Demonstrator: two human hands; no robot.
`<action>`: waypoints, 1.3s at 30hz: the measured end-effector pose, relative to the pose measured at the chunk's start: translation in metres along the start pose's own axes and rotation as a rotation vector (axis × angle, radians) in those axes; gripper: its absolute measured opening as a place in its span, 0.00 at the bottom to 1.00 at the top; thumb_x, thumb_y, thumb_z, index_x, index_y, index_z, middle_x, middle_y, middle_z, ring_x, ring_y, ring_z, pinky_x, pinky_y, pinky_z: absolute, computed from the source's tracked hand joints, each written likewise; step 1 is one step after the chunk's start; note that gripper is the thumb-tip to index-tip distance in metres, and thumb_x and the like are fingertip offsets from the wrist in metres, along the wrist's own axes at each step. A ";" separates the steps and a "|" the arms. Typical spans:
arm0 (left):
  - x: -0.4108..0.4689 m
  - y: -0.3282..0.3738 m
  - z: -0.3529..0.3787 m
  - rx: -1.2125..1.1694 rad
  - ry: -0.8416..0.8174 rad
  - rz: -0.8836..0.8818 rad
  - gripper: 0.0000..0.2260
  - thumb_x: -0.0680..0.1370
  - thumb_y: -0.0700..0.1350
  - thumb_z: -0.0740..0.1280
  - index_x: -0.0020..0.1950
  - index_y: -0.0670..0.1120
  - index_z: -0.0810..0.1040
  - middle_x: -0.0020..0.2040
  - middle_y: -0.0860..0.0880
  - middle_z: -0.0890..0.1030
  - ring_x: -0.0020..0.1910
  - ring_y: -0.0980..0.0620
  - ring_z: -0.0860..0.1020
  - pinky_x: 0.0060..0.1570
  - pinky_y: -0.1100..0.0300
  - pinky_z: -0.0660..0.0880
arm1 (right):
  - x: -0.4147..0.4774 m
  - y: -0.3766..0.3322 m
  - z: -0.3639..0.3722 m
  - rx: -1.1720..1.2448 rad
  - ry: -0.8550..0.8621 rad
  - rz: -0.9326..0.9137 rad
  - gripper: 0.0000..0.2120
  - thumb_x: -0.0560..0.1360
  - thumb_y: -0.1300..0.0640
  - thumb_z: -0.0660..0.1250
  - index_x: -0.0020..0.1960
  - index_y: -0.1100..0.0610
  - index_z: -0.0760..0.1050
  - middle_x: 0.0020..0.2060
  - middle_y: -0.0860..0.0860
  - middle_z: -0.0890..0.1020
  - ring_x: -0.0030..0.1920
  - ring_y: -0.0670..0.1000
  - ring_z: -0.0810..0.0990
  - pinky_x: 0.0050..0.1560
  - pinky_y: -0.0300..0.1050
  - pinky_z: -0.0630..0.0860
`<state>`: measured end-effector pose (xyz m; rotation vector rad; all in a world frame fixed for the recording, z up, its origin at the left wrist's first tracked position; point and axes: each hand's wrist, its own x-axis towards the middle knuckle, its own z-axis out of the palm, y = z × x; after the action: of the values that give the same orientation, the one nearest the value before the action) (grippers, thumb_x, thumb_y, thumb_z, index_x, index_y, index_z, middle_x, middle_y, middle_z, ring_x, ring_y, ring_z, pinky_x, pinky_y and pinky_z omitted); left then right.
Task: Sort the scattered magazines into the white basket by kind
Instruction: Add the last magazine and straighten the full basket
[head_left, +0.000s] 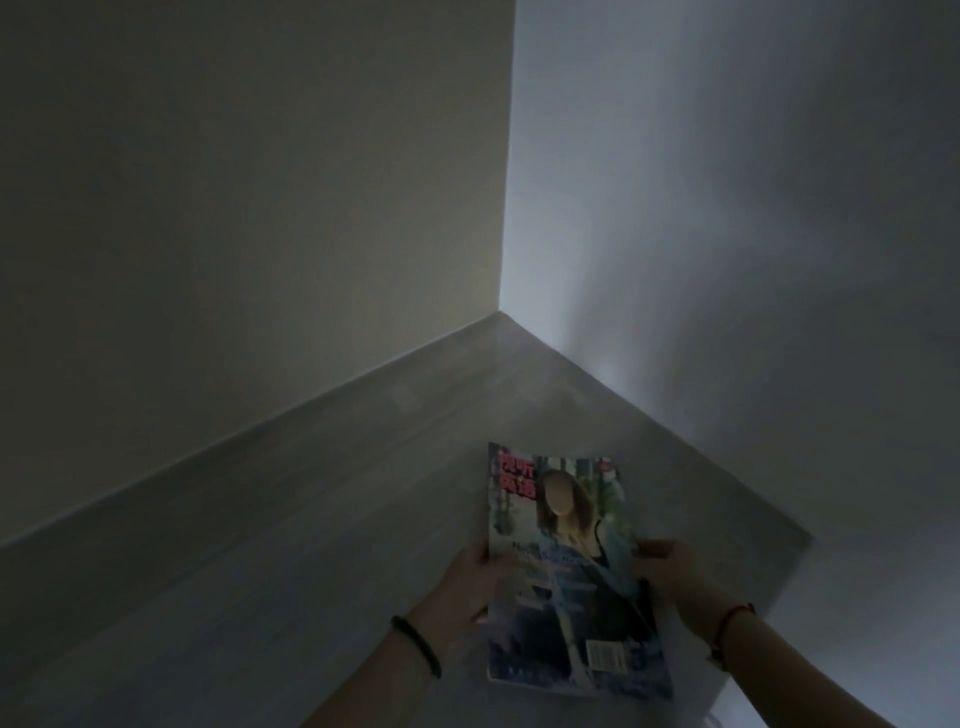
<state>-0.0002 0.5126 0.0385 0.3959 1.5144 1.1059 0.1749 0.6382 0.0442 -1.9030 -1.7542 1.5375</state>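
Observation:
A glossy magazine (569, 571) with a person on its cover and red title letters at its top left is held over a pale grey surface (311, 519) in dim light. My left hand (467, 587) grips its left edge, a dark band on that wrist. My right hand (670, 571) grips its right edge, a red string on that wrist. The white basket is not in view.
The surface runs into a corner where two plain walls (498, 208) meet, straight ahead. Its right edge (779, 535) drops off near my right hand. A bit of white cord shows at the bottom (867, 722).

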 end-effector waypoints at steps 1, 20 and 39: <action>-0.003 0.001 0.003 -0.032 0.007 0.025 0.11 0.76 0.33 0.62 0.57 0.42 0.72 0.42 0.46 0.79 0.30 0.55 0.81 0.32 0.61 0.80 | -0.002 -0.001 0.005 -0.006 -0.013 -0.004 0.10 0.73 0.70 0.63 0.53 0.73 0.76 0.52 0.69 0.79 0.52 0.65 0.77 0.56 0.56 0.74; -0.227 -0.007 -0.286 -0.127 0.567 0.410 0.07 0.76 0.36 0.63 0.51 0.34 0.77 0.46 0.41 0.83 0.45 0.46 0.82 0.52 0.51 0.79 | -0.166 -0.168 0.261 -0.016 -0.445 -0.657 0.09 0.71 0.69 0.67 0.50 0.71 0.74 0.45 0.70 0.80 0.43 0.66 0.80 0.41 0.48 0.76; -0.452 -0.065 -0.589 0.023 1.368 0.519 0.06 0.77 0.35 0.62 0.51 0.35 0.77 0.37 0.43 0.78 0.33 0.50 0.79 0.27 0.72 0.75 | -0.385 -0.276 0.570 -0.022 -0.484 -1.104 0.17 0.72 0.68 0.64 0.26 0.60 0.65 0.21 0.51 0.66 0.25 0.45 0.63 0.22 0.30 0.59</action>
<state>-0.3837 -0.1090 0.1878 -0.0326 2.6849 1.9551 -0.3435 0.1269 0.1798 -0.2897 -2.3362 1.4792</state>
